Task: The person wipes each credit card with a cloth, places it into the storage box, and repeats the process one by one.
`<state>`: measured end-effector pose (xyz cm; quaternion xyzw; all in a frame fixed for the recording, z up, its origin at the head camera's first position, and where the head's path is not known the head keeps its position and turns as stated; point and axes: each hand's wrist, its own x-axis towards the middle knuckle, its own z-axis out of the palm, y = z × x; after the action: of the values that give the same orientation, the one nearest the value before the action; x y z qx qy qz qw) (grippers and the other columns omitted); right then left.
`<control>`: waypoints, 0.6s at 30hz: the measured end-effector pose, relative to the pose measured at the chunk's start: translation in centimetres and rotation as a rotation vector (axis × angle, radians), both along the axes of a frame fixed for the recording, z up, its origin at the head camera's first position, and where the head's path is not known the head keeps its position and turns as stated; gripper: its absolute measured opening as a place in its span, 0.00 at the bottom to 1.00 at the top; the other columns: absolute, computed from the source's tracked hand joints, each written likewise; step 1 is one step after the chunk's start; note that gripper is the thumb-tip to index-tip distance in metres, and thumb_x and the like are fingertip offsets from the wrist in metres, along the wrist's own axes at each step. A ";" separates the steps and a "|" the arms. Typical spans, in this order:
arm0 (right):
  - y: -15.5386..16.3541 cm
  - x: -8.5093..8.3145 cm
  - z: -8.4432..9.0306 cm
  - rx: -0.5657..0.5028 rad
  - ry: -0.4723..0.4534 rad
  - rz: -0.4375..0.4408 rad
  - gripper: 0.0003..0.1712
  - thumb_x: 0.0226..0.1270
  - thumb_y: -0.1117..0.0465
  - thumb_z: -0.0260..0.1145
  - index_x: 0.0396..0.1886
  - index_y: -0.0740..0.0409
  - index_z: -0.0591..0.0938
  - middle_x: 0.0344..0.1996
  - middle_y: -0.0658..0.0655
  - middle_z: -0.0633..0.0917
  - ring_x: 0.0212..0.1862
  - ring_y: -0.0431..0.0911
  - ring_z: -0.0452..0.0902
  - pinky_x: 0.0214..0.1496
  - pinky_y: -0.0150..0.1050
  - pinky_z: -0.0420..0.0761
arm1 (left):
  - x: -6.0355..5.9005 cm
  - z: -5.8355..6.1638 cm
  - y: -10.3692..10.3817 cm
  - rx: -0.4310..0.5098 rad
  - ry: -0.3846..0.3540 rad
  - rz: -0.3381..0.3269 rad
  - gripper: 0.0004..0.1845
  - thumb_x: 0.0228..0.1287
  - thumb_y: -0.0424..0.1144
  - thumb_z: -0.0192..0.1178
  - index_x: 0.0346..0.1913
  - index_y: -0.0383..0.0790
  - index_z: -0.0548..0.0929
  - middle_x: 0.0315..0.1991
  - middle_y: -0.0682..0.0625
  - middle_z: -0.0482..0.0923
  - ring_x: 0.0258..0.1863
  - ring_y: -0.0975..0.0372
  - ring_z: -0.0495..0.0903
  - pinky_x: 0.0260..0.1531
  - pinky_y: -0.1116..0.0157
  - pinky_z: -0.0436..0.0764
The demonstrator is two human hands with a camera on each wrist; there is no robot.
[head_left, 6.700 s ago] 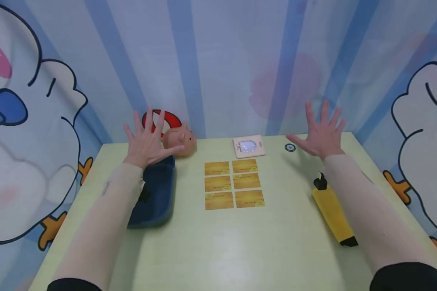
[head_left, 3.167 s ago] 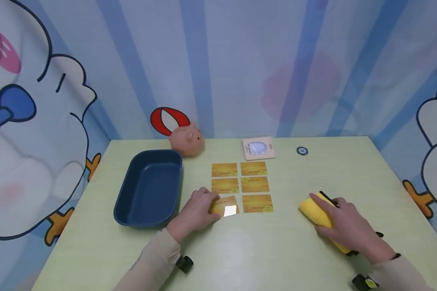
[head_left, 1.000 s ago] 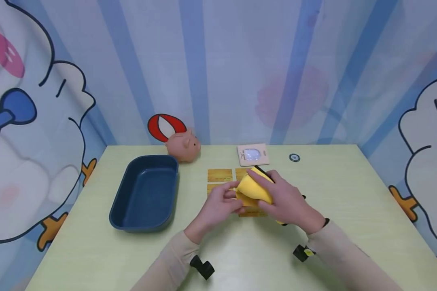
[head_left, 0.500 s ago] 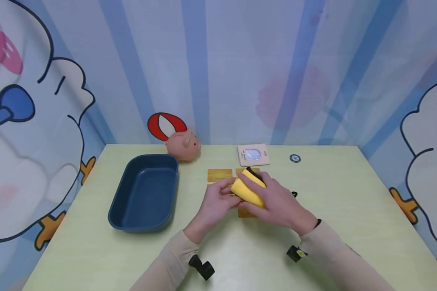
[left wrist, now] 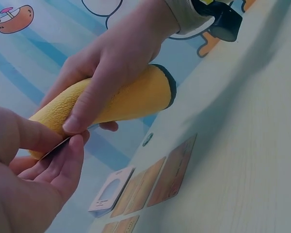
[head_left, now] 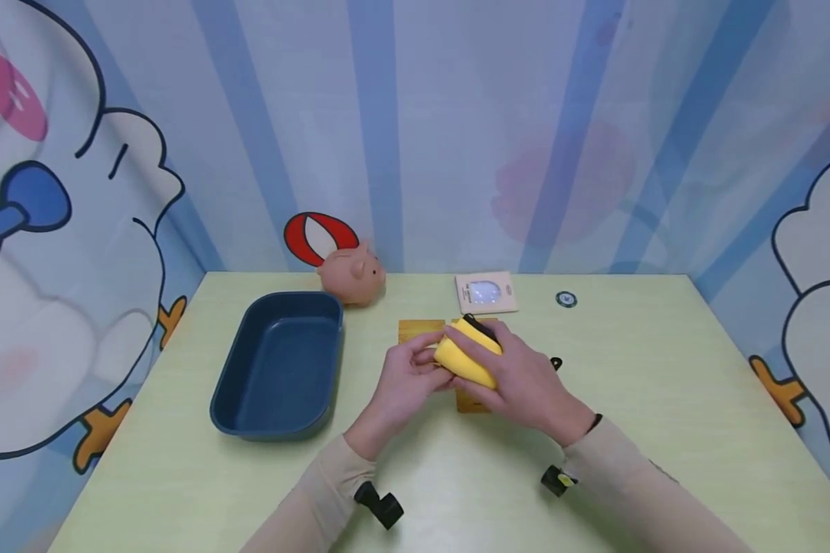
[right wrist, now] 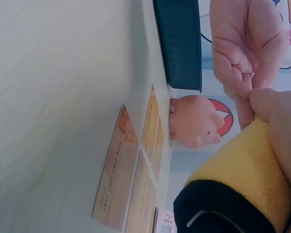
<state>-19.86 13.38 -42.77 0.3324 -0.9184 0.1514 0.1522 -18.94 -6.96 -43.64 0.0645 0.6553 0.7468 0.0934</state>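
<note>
My right hand (head_left: 519, 376) grips a yellow soft pouch (head_left: 465, 357) with a black end, holding it just above the table's middle. My left hand (head_left: 411, 370) meets the pouch's near end and pinches a thin card (left wrist: 56, 148) between thumb and fingers against that end. In the left wrist view the right hand's fingers (left wrist: 87, 97) wrap the yellow pouch (left wrist: 126, 99). The right wrist view has the pouch (right wrist: 242, 179) close up, with the left hand (right wrist: 247, 43) beyond it. Several orange cards (head_left: 420, 330) lie flat under the hands, partly hidden.
A dark blue tray (head_left: 277, 365) stands to the left of the hands. A pink piggy bank (head_left: 353, 270), a white card package (head_left: 486, 292) and a small round token (head_left: 566, 299) sit near the table's far edge. The yellow-green table (head_left: 664, 399) ends at curtain walls.
Earlier the left hand lifted a card off the table and the right hand picked up the pouch. Over the last second both hands drew closer and drifted slightly left.
</note>
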 end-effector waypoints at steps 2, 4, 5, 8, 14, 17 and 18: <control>0.1 0.0 0.1 0.002 0.015 0.005 0.43 0.66 0.36 0.65 0.78 0.25 0.59 0.64 0.65 0.72 0.37 0.49 0.78 0.19 0.31 0.71 | 0.0 0.1 -0.1 -0.006 0.006 0.003 0.30 0.65 0.26 0.64 0.70 0.40 0.73 0.51 0.39 0.86 0.45 0.54 0.89 0.44 0.59 0.87; 0.3 0.0 0.1 0.006 0.026 0.012 0.43 0.66 0.37 0.67 0.78 0.25 0.59 0.63 0.64 0.72 0.36 0.49 0.78 0.19 0.31 0.72 | 0.0 0.2 -0.2 -0.013 0.013 0.007 0.29 0.65 0.25 0.63 0.69 0.42 0.74 0.50 0.39 0.86 0.43 0.55 0.89 0.43 0.59 0.88; 0.4 -0.1 0.1 0.008 0.029 0.016 0.44 0.65 0.38 0.68 0.78 0.25 0.59 0.63 0.64 0.72 0.36 0.48 0.77 0.19 0.31 0.72 | 0.0 0.2 -0.3 -0.019 0.018 0.009 0.29 0.65 0.25 0.63 0.69 0.42 0.74 0.49 0.39 0.86 0.41 0.56 0.89 0.43 0.59 0.88; 0.6 -0.2 0.2 0.020 0.033 0.024 0.45 0.65 0.41 0.69 0.78 0.25 0.58 0.63 0.63 0.72 0.36 0.48 0.77 0.20 0.31 0.72 | 0.0 0.5 -0.4 -0.024 0.030 0.017 0.29 0.65 0.23 0.62 0.68 0.43 0.75 0.47 0.38 0.86 0.38 0.57 0.89 0.42 0.59 0.88; 1.2 -0.2 0.3 0.039 0.014 0.033 0.46 0.64 0.43 0.71 0.78 0.26 0.59 0.64 0.64 0.71 0.40 0.49 0.79 0.22 0.32 0.75 | 0.1 0.7 -0.8 -0.026 0.036 0.026 0.30 0.64 0.21 0.60 0.69 0.38 0.74 0.48 0.37 0.85 0.37 0.57 0.89 0.41 0.60 0.88; 1.5 -0.2 0.2 0.044 0.015 0.025 0.46 0.64 0.42 0.71 0.78 0.26 0.59 0.63 0.64 0.72 0.38 0.49 0.79 0.22 0.32 0.75 | 0.1 0.7 -1.0 -0.032 0.030 0.034 0.29 0.64 0.21 0.60 0.68 0.39 0.75 0.49 0.36 0.85 0.38 0.57 0.89 0.40 0.61 0.88; 1.6 -0.2 0.2 0.046 0.015 0.020 0.46 0.64 0.42 0.71 0.78 0.26 0.59 0.62 0.64 0.72 0.37 0.49 0.78 0.22 0.32 0.75 | 0.1 0.7 -1.1 -0.033 0.029 0.038 0.29 0.64 0.21 0.60 0.68 0.39 0.75 0.49 0.36 0.85 0.39 0.57 0.89 0.40 0.61 0.88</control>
<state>-20.06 14.99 -42.53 0.3462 -0.9170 0.1295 0.1498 -18.86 -8.07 -42.92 0.0612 0.6699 0.7365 0.0709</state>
